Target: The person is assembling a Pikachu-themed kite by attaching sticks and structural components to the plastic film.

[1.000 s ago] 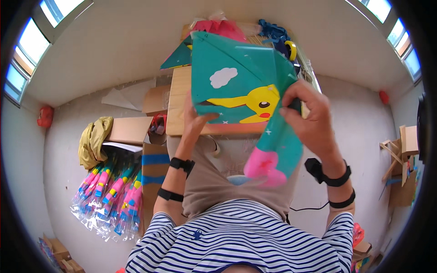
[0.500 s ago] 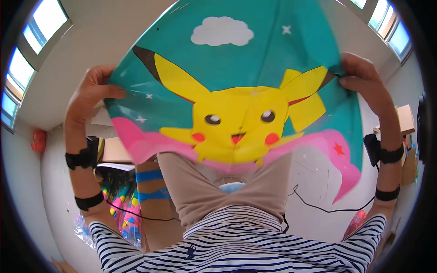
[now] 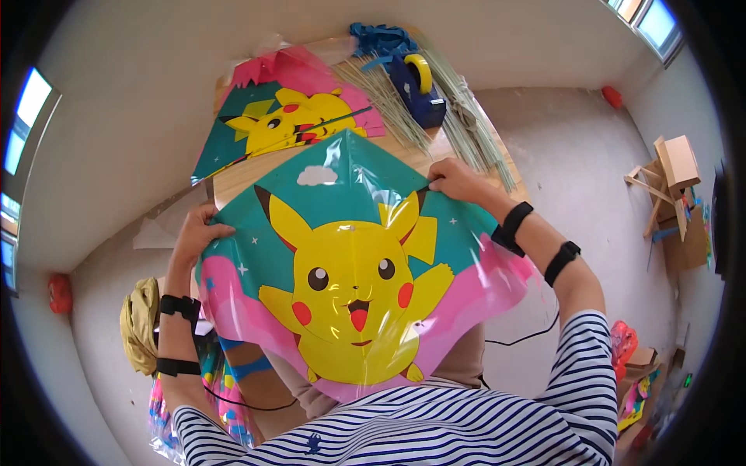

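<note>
A glossy kite sail point(image 3: 357, 272), printed with a yellow cartoon creature on teal and pink, spreads in front of me over my lap. Its top corner points at the table and its lower edge sags in folds. My left hand point(image 3: 200, 233) pinches the left side edge between thumb and fingers. On the upper right edge, beside the creature's dark ear tip, my right hand point(image 3: 460, 182) is closed on the sail. Beyond it, more printed kite sails point(image 3: 287, 116) lie stacked on the wooden table point(image 3: 404, 151), with a thin dark rod across them.
A blue tape dispenser point(image 3: 420, 97) with a yellow roll stands among thin pale sticks point(image 3: 466, 109) on the table. Blue strips point(image 3: 381, 39) lie behind it. Bagged colourful goods point(image 3: 225, 404) sit low left, near a mustard cloth point(image 3: 140, 326). Cardboard boxes point(image 3: 678, 163) are at the right.
The sail has come down from high before me to near my lap, and the table beyond now shows. My right hand moved inward and down; both hands keep their hold.
</note>
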Motion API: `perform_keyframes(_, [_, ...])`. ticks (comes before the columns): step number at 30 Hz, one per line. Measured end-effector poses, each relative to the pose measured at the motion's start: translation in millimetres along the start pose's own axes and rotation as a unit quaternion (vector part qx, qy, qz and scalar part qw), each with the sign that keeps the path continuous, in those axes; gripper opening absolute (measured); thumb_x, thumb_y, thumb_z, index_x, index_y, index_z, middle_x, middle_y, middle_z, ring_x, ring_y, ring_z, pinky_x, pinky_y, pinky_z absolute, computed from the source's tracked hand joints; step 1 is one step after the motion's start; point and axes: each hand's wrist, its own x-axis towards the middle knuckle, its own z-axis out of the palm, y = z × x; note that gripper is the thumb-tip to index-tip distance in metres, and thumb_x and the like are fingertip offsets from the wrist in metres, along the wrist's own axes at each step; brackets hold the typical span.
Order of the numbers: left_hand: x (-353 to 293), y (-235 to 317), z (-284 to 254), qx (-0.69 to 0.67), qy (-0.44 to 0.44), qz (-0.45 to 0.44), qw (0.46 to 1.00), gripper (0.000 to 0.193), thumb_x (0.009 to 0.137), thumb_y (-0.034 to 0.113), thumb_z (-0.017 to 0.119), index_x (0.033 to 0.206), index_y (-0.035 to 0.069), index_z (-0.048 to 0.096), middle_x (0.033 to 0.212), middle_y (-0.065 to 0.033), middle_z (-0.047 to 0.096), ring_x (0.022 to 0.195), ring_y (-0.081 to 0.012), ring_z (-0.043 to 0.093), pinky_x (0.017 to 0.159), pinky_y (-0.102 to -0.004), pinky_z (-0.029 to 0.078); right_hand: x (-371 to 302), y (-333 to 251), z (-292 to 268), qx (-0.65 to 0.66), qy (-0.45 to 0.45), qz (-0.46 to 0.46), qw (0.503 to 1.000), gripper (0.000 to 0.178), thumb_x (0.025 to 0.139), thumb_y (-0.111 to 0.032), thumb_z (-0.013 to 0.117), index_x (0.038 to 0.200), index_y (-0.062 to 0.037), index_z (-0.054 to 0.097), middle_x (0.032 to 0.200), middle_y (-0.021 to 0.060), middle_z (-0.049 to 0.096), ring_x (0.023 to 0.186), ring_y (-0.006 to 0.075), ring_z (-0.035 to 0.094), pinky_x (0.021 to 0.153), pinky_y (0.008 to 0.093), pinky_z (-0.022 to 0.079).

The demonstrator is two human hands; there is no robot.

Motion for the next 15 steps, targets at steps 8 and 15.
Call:
perform_keyframes(8, [21, -73, 26, 0.249, 0.014, -0.027, 0.968, 0.034, 0.061, 0.009, 0.085, 0.085, 0.000, 0.064, 0.078, -0.0089, 0.065, 0.073, -0.0204, 0.062, 0.066, -0.0346, 0.049, 30, 62, 24, -0.019, 0.211, 0.050, 0.976, 0.020, 0.079, -0.015, 0.069, 0.094, -0.0020, 0.073, 0.090, 0.0221, 0.070, 0.085, 0.0396, 0.067, 0.077, 0.0439, 0.053])
perform_keyframes(15, [10, -14, 119, 0.385, 0.011, 0.243, 0.890, 0.085, 0.063, 0.019, 0.088, 0.138, 0.008, 0.051, 0.141, -0.0166, 0.052, 0.134, -0.0349, 0.045, 0.110, -0.0441, 0.035, 109, 66, -29, 0.296, 0.239, 0.210, 0.901, 0.026, 0.085, -0.017, 0.072, 0.102, 0.0025, 0.070, 0.081, 0.0067, 0.064, 0.067, 0.0139, 0.062, 0.056, 0.0289, 0.050])
